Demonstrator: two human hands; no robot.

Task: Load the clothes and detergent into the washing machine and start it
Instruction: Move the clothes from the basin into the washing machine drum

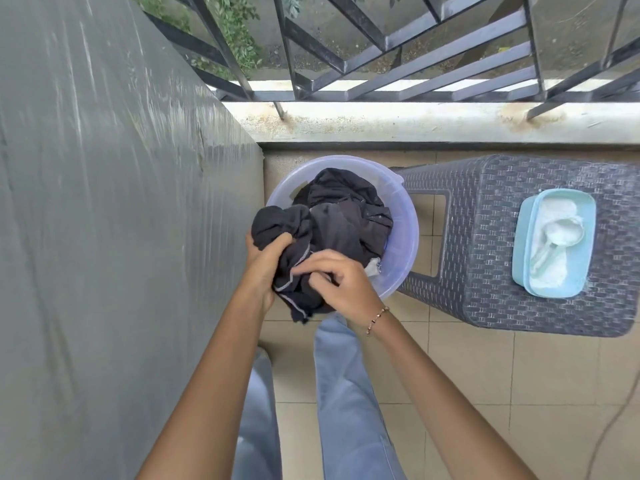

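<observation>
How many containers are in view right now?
2. A basin of clothes sits on the floor. An open box holding powder and a scoop sits on the stool. None look hidden.

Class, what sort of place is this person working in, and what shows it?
Probably a home balcony used for laundry: a metal railing with plants beyond, a tiled floor, and a plastic tub of dark clothes beside a woven stool holding a box of white powder.
</observation>
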